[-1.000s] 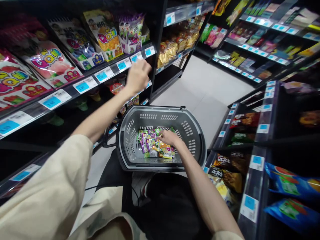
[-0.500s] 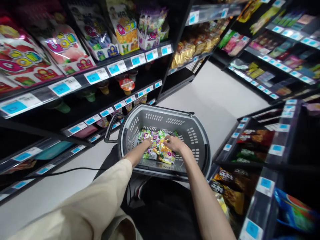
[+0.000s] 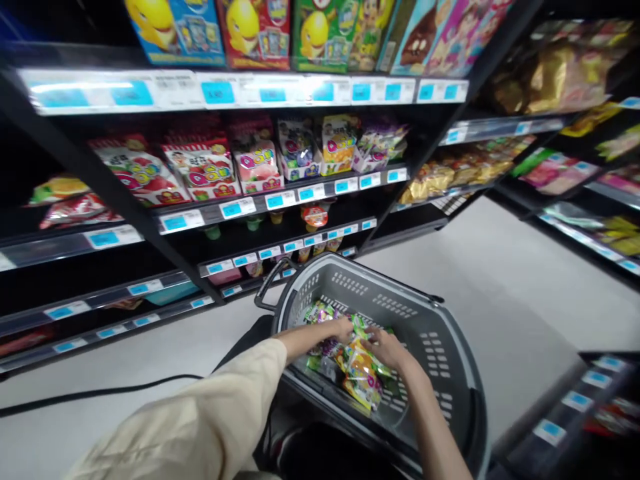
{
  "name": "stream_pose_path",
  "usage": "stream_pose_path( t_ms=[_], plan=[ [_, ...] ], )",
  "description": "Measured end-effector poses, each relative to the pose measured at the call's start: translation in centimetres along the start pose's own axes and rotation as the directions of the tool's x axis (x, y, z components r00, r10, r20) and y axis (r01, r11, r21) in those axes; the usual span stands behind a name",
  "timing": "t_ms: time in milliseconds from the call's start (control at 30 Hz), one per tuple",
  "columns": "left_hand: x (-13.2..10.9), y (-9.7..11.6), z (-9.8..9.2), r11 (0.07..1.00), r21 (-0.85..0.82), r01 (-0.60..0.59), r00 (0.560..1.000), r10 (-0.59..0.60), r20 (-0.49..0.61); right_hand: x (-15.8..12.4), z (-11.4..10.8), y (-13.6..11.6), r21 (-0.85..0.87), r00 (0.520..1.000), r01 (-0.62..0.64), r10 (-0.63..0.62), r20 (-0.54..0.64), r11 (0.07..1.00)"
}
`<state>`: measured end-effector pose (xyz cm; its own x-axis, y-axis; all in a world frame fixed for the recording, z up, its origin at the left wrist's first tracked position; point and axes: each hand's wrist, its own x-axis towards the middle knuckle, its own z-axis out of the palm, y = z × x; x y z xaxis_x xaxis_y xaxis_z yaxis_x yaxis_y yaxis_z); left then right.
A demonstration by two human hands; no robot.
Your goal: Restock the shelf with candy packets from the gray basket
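Observation:
Both my hands are down inside a grey plastic shopping basket (image 3: 430,319) at the bottom centre. My left hand (image 3: 341,329) rests on a heap of colourful snack packets (image 3: 363,373), fingers curled onto them. My right hand (image 3: 385,347) grips the packets from the right side, fingers closed over an orange and yellow one. The two hands nearly touch. A beige sleeve covers my left arm; my right forearm is bare.
Black shelves (image 3: 280,200) with candy bags and blue price tags run along the left. Boxed snacks (image 3: 255,30) stand on the top shelf. More shelves line the right. A pale floor aisle (image 3: 500,287) lies beyond the basket. A black cable (image 3: 100,393) crosses the floor.
My left hand came down from the shelf edge into the basket beside my right hand. The view has tilted upward and left, showing higher shelves.

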<state>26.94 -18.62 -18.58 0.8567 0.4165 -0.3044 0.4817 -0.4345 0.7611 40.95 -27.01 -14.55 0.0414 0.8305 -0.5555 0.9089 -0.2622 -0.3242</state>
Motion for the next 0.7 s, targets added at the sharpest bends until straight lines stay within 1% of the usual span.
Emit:
stream_pose_path(
  t_ms=[67,133,167,233,300,367,433,500,567,633,667,700],
  plan=[
    [0.7,-0.3,-0.8,0.997,0.073,0.002,0.998,-0.007,0.061,0.9,0.3,0.6,-0.023,0.999,0.011,-0.012,-0.035,1.000],
    [1.2,-0.5,-2.5,0.993,0.114,-0.029,0.996,0.019,0.088,1.7,0.4,0.9,-0.031,0.995,0.035,-0.038,-0.095,0.999],
    [1.3,-0.5,-3.8,0.990,0.126,-0.060,0.995,0.049,0.091,2.0,0.4,0.9,-0.020,0.990,0.049,-0.051,-0.133,0.999],
    [1.1,-0.3,-6.7,0.975,0.147,-0.169,0.983,0.157,0.090,2.5,0.3,0.5,0.034,0.974,0.090,-0.081,-0.211,0.995],
    [0.2,0.2,-9.9,0.940,0.147,-0.310,0.951,0.303,0.064,2.6,-0.1,-0.4,0.126,0.952,0.169,-0.129,-0.276,0.978],
    [-1.2,0.8,-12.8,0.903,0.107,-0.416,0.909,0.417,0.018,2.4,-0.7,-1.8,0.242,0.933,0.251,-0.168,-0.319,0.937],
    [-2.7,1.4,-15.0,0.889,0.028,-0.457,0.888,0.458,-0.045,1.9,-1.3,-3.4,0.388,0.921,0.321,-0.189,-0.340,0.864],
    [-4.0,1.9,-16.4,0.892,-0.083,-0.445,0.893,0.436,-0.112,1.4,-1.9,-5.0,0.516,0.912,0.376,-0.209,-0.353,0.770],
    [-5.0,2.1,-17.4,0.887,-0.229,-0.401,0.910,0.357,-0.211,0.9,-2.5,-6.4,0.579,0.894,0.421,-0.212,-0.395,0.698],
    [-5.8,2.1,-18.4,0.871,-0.342,-0.354,0.924,0.268,-0.274,0.6,-2.9,-7.5,0.612,0.883,0.417,-0.139,-0.449,0.672],
    [-6.2,2.1,-18.9,0.878,-0.343,-0.333,0.928,0.239,-0.287,0.5,-3.1,-7.9,0.634,0.876,0.406,-0.082,-0.476,0.658],
    [-6.5,2.0,-19.4,0.900,-0.308,-0.309,0.935,0.228,-0.273,0.4,-3.2,-8.2,0.665,0.867,0.399,-0.025,-0.497,0.632]
  ],
)
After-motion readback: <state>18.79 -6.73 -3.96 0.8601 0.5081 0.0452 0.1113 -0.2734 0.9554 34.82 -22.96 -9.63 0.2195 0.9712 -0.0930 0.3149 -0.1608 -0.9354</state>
